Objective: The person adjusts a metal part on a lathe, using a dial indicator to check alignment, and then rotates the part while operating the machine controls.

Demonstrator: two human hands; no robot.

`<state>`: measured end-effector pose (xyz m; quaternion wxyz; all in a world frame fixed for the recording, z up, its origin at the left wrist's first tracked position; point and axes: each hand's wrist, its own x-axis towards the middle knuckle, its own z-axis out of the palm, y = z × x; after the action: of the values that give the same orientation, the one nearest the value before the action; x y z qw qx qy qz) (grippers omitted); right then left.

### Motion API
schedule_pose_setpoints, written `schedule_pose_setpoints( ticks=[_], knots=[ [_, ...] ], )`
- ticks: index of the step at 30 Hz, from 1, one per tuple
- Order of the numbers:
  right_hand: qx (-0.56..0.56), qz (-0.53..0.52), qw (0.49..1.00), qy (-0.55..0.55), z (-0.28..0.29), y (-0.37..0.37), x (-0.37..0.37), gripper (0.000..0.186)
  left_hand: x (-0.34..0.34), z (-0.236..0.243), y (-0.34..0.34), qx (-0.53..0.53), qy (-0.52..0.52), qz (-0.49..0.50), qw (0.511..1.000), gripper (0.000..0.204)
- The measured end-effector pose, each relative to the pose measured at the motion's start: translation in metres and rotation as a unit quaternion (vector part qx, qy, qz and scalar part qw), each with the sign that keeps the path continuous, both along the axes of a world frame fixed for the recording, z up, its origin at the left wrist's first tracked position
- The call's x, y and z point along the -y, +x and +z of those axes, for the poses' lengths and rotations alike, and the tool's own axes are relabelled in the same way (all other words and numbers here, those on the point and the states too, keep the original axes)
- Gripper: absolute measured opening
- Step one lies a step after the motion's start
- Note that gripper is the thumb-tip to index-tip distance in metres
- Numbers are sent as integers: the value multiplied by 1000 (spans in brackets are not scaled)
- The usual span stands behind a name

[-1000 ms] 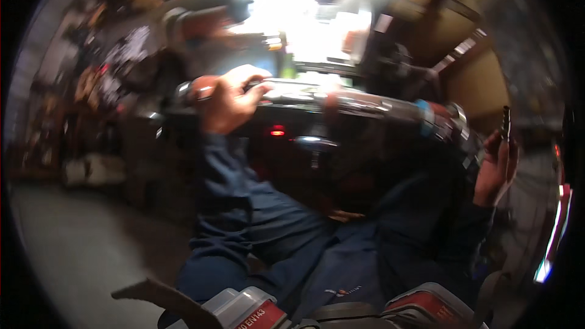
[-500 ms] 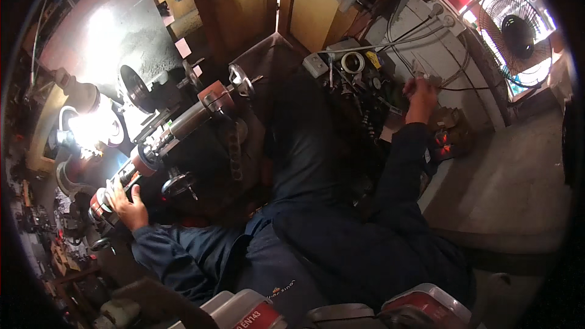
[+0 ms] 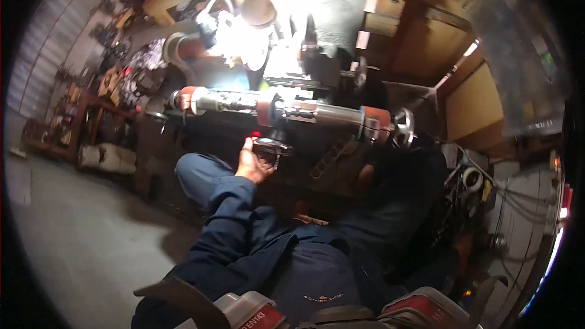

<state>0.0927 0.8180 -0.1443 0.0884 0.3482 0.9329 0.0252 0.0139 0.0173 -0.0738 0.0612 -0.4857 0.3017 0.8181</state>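
My left hand [image 3: 256,164] is at the small chrome handwheel [image 3: 272,145] below a lathe-like machine, fingers curled at its rim and handle. Above it a long steel shaft [image 3: 329,111] runs crosswise between orange-painted mounts [image 3: 375,119], with another orange block [image 3: 265,109] midway and a larger handwheel [image 3: 403,125] at its right end. My right hand [image 3: 461,250] shows only dimly at the lower right beside the dark clutter; its fingers and anything in them cannot be made out.
A bright work lamp [image 3: 259,0] hangs over the machine. Wooden panels [image 3: 426,42] and a plastic sheet [image 3: 527,67] are at upper right. Cables and metal tools [image 3: 472,176] lie on the right. Cluttered shelves [image 3: 109,122] stand left, above a concrete floor [image 3: 79,231].
The view has swung back toward the machine. My left hand has moved from the shaft's left end down to the handwheel; my right hand now appears low and shadowed at the right.
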Motion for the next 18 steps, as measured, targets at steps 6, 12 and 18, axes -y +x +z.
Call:
schedule_pose_setpoints(
  ticks=[6,12,18],
  knots=[
    [49,130,985,99,115,-69,88,33,20,-23,18,-163,122,-111,973,84],
    [-254,290,880,-278,226,-223,259,44,22,-21,-7,-177,147,-100,968,81],
    [-110,510,712,-470,191,-412,394,35,-80,53,23,-139,-704,-335,610,82]
  ],
)
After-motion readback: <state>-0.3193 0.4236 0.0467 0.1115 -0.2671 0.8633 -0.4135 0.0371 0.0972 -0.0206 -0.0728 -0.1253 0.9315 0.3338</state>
